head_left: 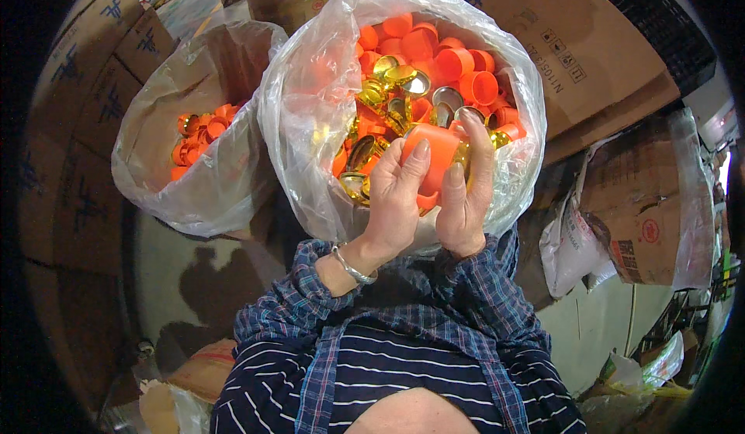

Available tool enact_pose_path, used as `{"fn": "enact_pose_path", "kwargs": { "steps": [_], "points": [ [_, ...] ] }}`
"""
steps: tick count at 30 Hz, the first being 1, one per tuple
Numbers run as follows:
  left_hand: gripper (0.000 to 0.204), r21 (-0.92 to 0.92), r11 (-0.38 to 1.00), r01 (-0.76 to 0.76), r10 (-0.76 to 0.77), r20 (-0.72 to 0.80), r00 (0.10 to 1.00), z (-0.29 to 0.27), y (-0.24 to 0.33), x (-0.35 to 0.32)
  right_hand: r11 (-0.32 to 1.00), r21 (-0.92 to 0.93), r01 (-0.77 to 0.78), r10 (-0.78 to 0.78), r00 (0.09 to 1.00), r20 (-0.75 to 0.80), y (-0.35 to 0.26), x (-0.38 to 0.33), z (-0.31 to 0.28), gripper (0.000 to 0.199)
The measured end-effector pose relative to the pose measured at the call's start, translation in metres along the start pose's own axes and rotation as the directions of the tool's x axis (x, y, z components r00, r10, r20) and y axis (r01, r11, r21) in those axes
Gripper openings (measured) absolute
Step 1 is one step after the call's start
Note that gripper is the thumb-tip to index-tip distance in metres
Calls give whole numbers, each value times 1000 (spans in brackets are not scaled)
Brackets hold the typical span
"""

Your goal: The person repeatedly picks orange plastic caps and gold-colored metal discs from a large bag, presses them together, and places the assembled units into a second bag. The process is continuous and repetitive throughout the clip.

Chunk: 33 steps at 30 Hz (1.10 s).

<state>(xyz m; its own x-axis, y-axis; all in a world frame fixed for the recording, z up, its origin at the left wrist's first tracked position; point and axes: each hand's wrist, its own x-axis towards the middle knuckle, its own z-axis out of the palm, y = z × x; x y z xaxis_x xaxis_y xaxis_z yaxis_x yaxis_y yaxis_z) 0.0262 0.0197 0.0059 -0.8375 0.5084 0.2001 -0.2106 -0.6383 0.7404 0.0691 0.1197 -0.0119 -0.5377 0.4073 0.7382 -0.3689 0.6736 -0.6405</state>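
Evidently, the left hand (393,203) is holding an orange cap (434,153); the right hand (466,207) is pinching a gold piece (463,154) beside it; square alignment is probably mattering most.

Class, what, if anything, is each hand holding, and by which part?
The left hand grips an orange cup-shaped cap by its left side. The right hand is at the cap's right side; whether it holds anything cannot be told.

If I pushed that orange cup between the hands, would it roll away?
The orange cup would probably roll on its side, since it looks round. It's likely light, because similar cups in the bag look thin-walled. Its smooth surface might be slippery.
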Motion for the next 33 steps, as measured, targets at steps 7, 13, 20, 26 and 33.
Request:
{"fn": "enact_pose_path", "kwargs": {
  "steps": [7, 13, 20, 26, 33],
  "points": [
    [31, 139, 989, -43, 40, 29, 999, -5, -10, 0, 990, 48, -132, 129, 990, 51, 5, 6, -2, 47],
    [40, 413, 906, -94, 29, 161, 986, -7, -9, 0, 598, 583, -550, 594, 793, 140, 15, 8, 7, 49],
    [40, 13, 987, 159, -159, 0, 987, -29, -16, 28, 991, -64, 116, -110, 991, 80, 21, 14, 0, 35],
    [39, 489, 745, -453, 380, 246, 891, -15, -21, 3, 687, 548, -477, 560, 829, 20, 6, 7, 11, 34],
    [43, -75, 993, 95, -100, -59, 993, -12, -8, 11, 951, 217, -222, 237, 971, -43, 7, 6, 12, 36]
  ]
}}
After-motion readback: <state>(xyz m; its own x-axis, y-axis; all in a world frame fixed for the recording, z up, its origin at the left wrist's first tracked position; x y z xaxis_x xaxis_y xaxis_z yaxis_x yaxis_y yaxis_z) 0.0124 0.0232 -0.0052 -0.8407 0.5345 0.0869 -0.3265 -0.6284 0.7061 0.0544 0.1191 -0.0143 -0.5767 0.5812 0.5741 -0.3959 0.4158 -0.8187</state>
